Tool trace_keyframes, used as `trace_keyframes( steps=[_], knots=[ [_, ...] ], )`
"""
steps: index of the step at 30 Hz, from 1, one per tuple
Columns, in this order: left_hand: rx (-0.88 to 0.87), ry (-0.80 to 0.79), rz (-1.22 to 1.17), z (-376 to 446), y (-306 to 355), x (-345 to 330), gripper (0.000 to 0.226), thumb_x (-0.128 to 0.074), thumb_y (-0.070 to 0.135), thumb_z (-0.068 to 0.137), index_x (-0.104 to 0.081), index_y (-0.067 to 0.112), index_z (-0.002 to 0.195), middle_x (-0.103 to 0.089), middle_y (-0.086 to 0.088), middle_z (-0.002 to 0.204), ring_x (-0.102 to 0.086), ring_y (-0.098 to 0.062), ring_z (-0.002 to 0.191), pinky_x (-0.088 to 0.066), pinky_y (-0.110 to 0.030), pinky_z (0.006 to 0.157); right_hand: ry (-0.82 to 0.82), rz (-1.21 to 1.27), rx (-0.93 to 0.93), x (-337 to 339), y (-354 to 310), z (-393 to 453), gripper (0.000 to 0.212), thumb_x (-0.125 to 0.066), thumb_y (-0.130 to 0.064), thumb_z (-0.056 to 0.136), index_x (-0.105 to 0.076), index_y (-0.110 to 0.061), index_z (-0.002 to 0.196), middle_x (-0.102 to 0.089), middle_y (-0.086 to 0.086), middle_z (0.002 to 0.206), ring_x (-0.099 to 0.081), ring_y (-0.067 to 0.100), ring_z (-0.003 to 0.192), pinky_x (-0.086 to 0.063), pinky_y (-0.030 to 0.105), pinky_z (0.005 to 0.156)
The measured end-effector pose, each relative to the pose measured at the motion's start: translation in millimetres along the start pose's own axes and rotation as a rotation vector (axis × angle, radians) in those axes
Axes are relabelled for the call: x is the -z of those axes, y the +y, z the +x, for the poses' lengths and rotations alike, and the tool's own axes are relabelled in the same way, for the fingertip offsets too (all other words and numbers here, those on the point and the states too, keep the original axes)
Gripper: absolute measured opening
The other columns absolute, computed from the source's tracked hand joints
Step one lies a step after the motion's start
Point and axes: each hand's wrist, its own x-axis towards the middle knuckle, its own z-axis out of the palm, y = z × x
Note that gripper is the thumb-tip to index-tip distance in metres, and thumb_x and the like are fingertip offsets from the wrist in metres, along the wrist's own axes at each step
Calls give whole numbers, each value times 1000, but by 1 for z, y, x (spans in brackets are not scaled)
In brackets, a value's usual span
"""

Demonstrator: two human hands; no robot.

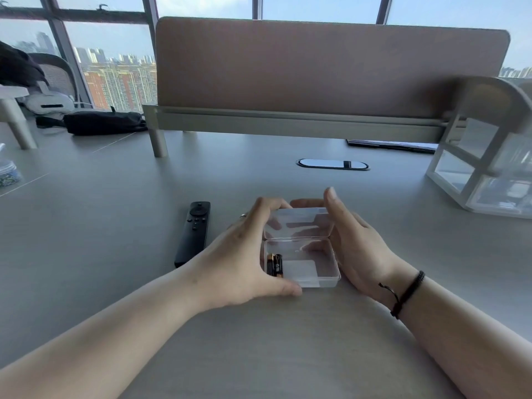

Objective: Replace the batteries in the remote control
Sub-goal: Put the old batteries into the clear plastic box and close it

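A small clear plastic box (322, 269) stands on the grey desk with its hinged lid (299, 221) raised. Black and gold batteries (275, 264) lie in the box's left side. My left hand (244, 254) grips the box from the left, thumb at its front edge and fingers curled over the lid's top. My right hand (354, 240) cups the box's right side, its fingers behind the lid. A black remote control (193, 233) lies face up just left of my left hand, untouched.
A clear drawer organiser (483, 168) stands at the right. A tan desk divider (316, 70) on a rail spans the back, with a cable grommet (332, 164) in front of it. A black bag (103, 122) and a white headset (49, 103) sit far left.
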Motion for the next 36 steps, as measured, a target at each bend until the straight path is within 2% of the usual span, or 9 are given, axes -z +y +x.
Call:
trace_keyframes(
  steps=[3, 8, 11, 15, 19, 25, 28, 32, 36],
  knots=[
    [-11, 6, 23, 0, 0, 1, 89, -90, 50, 57, -33, 47, 124, -54, 21, 115, -61, -1, 97, -50, -25, 88, -20, -42, -15, 0, -4, -2, 75, -58, -79, 70, -76, -14, 104, -76, 17, 109, -69, 38, 108, -47, 56, 102],
    [7, 57, 128, 2, -4, 2, 63, -85, 60, 55, -51, 44, 106, -61, 18, 98, -57, 1, 87, -51, -33, 80, 36, -394, 126, 0, -6, -5, 19, -69, -26, 89, -78, -11, 84, -78, 12, 87, -67, 12, 74, -50, 34, 73],
    [-5, 81, 153, 4, -8, 2, 55, -80, 65, 54, -56, 40, 97, -63, 16, 96, -59, -3, 87, -51, -36, 76, -11, -470, 162, 3, -4, -5, 9, -72, -23, 82, -79, -18, 84, -78, 0, 87, -69, 7, 78, -51, 29, 75],
    [-58, 106, 145, 6, -13, -1, 47, -76, 65, 55, -60, 34, 87, -63, 17, 98, -62, -8, 87, -51, -37, 72, -142, -757, 175, 3, 3, -5, 31, -68, -45, 77, -73, -37, 107, -68, -13, 110, -65, 2, 104, -50, 34, 96],
    [-78, 79, 148, 7, -15, -1, 56, -78, 70, 47, -60, 34, 86, -63, 19, 102, -63, -8, 91, -52, -37, 74, -240, -835, 152, 3, 6, -5, 38, -62, -51, 86, -60, -46, 123, -58, -21, 119, -56, -2, 114, -43, 31, 104],
    [-86, 68, 83, 8, -15, 0, 45, -85, 59, 52, -61, 33, 79, -65, 18, 102, -63, -5, 91, -51, -33, 78, -334, -1053, 147, 9, 9, -2, 52, -44, -67, 88, -43, -53, 138, -43, -16, 141, -34, 9, 137, -27, 37, 117],
    [-96, 84, 37, 10, -16, -2, 37, -89, 48, 55, -60, 34, 73, -66, 14, 99, -64, -7, 89, -51, -34, 78, -334, -1155, 182, 8, 9, -1, 62, -35, -74, 83, -40, -52, 141, -44, -15, 141, -31, 13, 139, -26, 39, 117],
    [-98, 87, 27, 11, -18, -2, 37, -87, 51, 55, -59, 35, 74, -65, 13, 100, -65, -11, 87, -52, -37, 77, -317, -1111, 204, 9, 11, -1, 52, -45, -66, 90, -40, -54, 140, -47, -16, 128, -37, 11, 130, -30, 32, 112],
    [-109, 79, 105, 10, -22, -3, 35, -80, 52, 63, -60, 35, 86, -62, 16, 105, -63, -8, 90, -51, -36, 77, -251, -1044, 291, 11, 12, 0, 58, -63, -68, 78, -51, -52, 131, -51, -13, 118, -49, 6, 115, -40, 21, 98]
  ],
)
